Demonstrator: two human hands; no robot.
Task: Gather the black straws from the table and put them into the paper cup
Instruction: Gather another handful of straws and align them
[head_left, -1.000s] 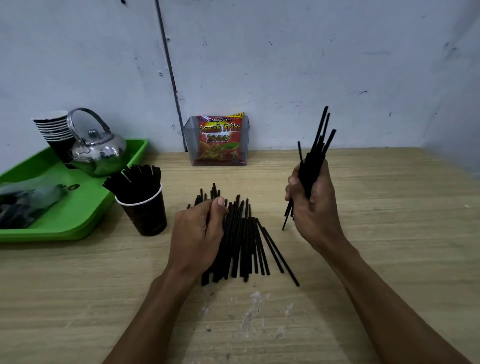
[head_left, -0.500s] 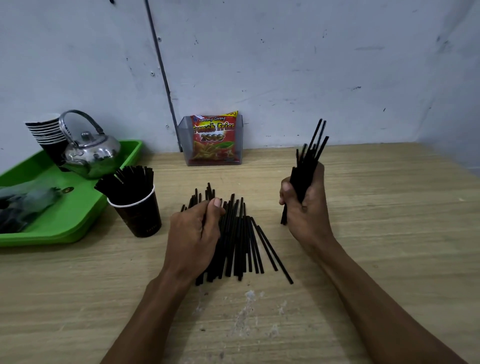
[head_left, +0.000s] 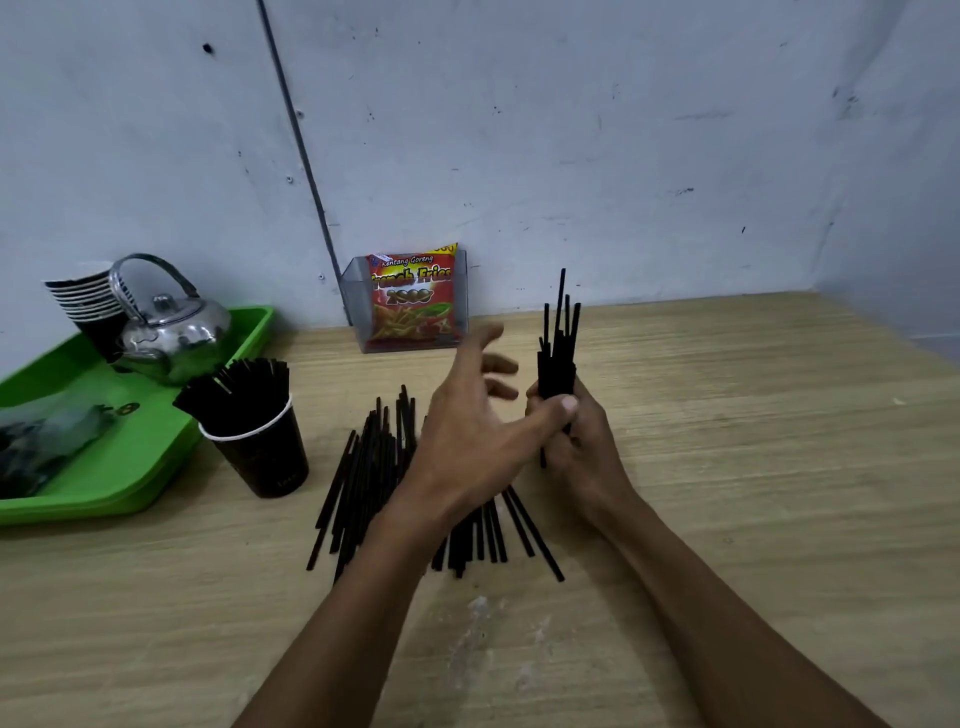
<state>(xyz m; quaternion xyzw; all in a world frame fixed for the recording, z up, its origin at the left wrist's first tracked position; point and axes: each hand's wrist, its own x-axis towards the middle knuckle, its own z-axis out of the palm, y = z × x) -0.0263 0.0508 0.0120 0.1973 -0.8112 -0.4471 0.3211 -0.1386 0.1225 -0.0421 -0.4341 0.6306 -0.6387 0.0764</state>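
Held bundle (head_left: 557, 358): black straws standing nearly upright, gripped around their lower part by the right hand (head_left: 582, 447); tips fan out above the fist, uneven in height.
Right hand: fingers curled around the bundle, raised above the table (head_left: 753, 467).
Left hand (head_left: 467, 436): fingers spread and extended, holding nothing; thumb tip touching the bundle at the right hand's fingers; fingers blurred.
Loose straws (head_left: 374, 467): black pile lying flat on the table, under and to the left of the left hand, roughly parallel, splaying toward the near end.
Paper cup (head_left: 262, 452): dark, white-rimmed, upright, left of the pile and of both hands; packed with black straws that lean leftward.
Green tray (head_left: 135, 467): beyond the cup, farther left; carries a metal kettle (head_left: 169, 332), a stack of cups (head_left: 88, 306) and a plastic bag (head_left: 47, 436).
Snack packet (head_left: 413, 299): red, in a clear holder against the wall, beyond the left hand.
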